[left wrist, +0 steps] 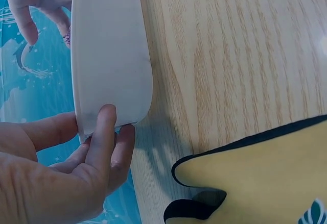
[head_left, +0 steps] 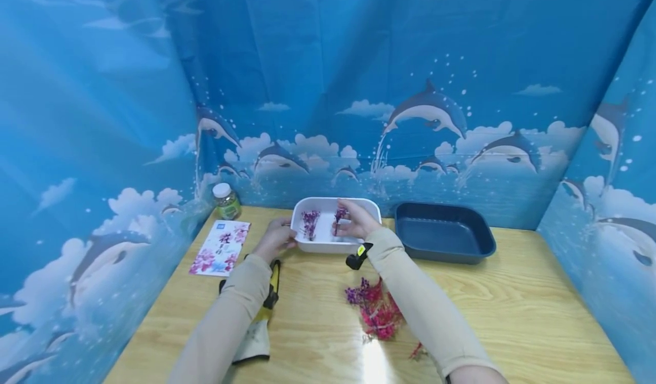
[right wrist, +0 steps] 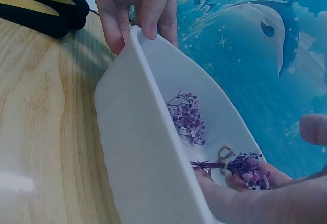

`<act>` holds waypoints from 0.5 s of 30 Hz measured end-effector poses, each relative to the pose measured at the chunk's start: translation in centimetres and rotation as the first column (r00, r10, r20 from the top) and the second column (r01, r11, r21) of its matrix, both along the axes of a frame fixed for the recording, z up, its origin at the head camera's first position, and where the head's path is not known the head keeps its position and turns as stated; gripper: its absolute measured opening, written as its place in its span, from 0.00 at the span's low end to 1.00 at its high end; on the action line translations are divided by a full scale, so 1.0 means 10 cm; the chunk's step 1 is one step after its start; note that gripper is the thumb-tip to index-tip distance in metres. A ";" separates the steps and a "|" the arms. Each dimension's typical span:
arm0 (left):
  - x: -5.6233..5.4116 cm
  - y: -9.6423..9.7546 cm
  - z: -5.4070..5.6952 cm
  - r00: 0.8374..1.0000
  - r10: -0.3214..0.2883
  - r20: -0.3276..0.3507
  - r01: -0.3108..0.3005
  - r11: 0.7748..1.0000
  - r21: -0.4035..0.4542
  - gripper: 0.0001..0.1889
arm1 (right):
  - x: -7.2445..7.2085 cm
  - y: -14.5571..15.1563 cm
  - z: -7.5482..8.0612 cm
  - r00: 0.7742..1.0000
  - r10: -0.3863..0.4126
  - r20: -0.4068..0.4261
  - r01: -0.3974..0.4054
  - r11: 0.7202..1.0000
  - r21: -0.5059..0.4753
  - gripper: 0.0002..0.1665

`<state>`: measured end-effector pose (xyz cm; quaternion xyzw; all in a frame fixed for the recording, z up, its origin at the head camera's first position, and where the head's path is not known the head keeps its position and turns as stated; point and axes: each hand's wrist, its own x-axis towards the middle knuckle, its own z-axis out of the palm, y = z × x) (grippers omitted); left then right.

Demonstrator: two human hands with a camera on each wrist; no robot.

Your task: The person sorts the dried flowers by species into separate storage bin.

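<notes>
Head: smooth white tray, rounded corners, at far side of wood-grained bench; wiry purple bunch inside. Left wrist: left hand, fingers gripping tray's corner. Right wrist: right hand, fingers grasping twine-tied bunch inside tray.

The left hand holds a white tub. The right hand holds purple flowers inside. A pan sits beside the tub.

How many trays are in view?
2: the white tray, gripped by the left hand, and the dark blue tray to its right.
</notes>
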<state>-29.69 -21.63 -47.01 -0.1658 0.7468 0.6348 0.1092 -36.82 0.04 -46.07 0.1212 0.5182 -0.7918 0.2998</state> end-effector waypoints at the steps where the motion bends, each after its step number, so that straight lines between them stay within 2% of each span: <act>1: 0.00 0.00 0.00 1.000 0.001 0.000 -0.001 1.000 -0.001 0.31 | 0.00 0.00 0.00 1.000 0.002 -0.001 -0.002 1.000 0.000 0.41; 9: -0.01 0.01 -0.02 1.000 0.011 0.000 -0.011 1.000 0.005 0.31 | 0.03 0.02 0.04 0.999 0.043 -0.003 -0.043 0.999 0.027 0.43; 15: 0.02 0.01 0.00 1.000 0.007 -0.022 -0.007 1.000 0.020 0.31 | 0.07 0.05 0.13 0.998 0.049 -0.032 -0.047 0.996 0.072 0.44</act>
